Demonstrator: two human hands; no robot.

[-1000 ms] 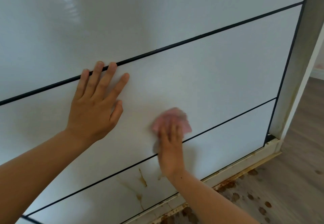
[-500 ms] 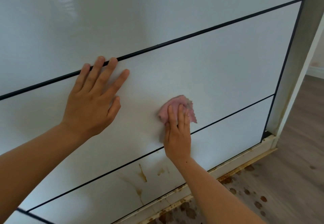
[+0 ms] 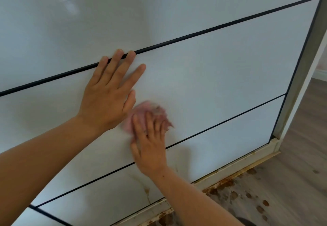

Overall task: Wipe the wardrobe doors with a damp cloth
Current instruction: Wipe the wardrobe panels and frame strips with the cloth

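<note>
Two hands are seen in the head view, both laid on the white wardrobe door point(image 3: 221, 77). The left hand point(image 3: 108, 98) is spread flat on the middle panel, its fingers wide and straight, and its fingertips reach the upper black dividing line point(image 3: 194, 35). The right hand point(image 3: 150, 148) is pressed over the pink cloth point(image 3: 141, 110) with its fingers straight and close together. Nothing is pinched or gripped by either hand.

The cloth is blurred. It lies on the middle panel under and just beyond the right fingertips, bunched with no clear long axis. Its upper left edge lies just beside the left thumb, so a stroke to the left is judged to be blocked by the left hand. Open panel lies to the right and above.

Brown drip stains point(image 3: 146, 190) are seen on the lowest panel, below the right wrist and apart from the cloth. A downward pass is judged to be needed there. Rust-coloured spots are scattered along the bottom rail point(image 3: 230, 165) and over the wooden floor point(image 3: 300, 181).
</note>
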